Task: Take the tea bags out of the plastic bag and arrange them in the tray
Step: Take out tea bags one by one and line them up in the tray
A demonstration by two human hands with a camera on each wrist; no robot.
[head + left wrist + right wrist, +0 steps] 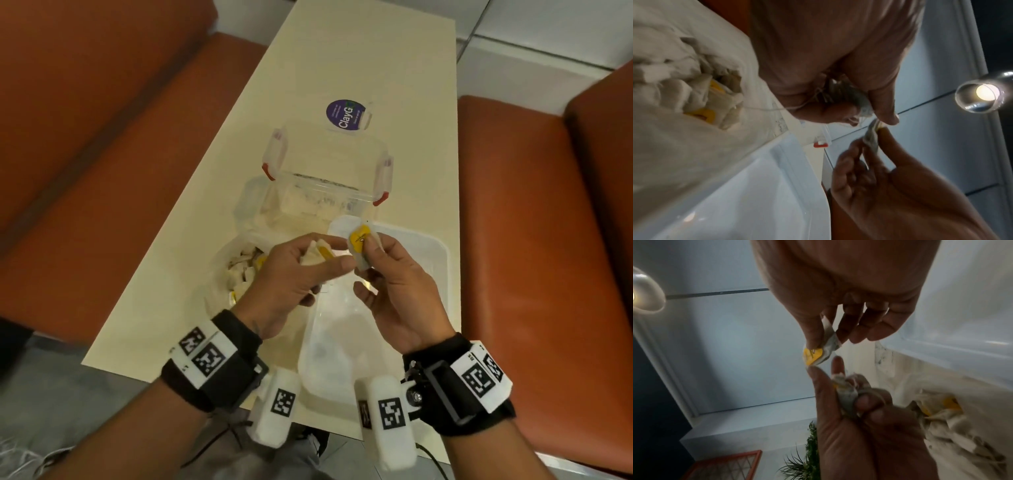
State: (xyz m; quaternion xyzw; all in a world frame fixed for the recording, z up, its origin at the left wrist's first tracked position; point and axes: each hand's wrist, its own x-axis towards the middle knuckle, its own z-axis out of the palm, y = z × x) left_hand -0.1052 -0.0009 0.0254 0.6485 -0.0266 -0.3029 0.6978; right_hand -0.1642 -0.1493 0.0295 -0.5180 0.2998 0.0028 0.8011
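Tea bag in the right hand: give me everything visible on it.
The tea bag is a small white paper sachet with a yellow tag lying against it, faint print on the tag unreadable. It looks thin, soft and slightly creased. The right hand pinches it between thumb and fingertips, held roughly upright in the air over the far end of the white tray, not touching it. The left hand, close beside, grips a separate bunch of tea bags.
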